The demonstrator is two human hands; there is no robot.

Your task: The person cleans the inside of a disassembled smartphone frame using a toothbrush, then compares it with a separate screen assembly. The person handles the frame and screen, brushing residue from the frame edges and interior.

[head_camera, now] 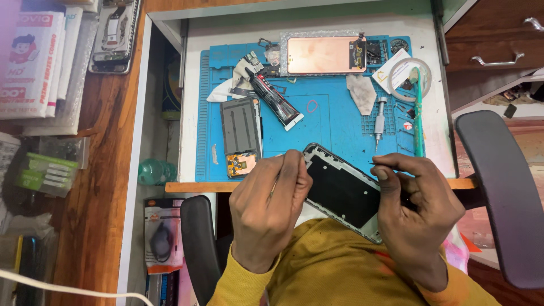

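My right hand grips the right end of a phone frame with a black inner panel, held tilted over the desk's front edge. My left hand is closed around a thin tool whose tip touches the frame's upper left corner. On the blue work mat behind lie a grey phone part with an orange flex end, a black glue tube and a phone screen in a clear-edged case.
A small screwdriver, a green-handled tool, a tape roll and cloth scraps lie on the mat's right. Boxes sit on the wooden shelf at left, a green bottle below. Black chair parts flank me.
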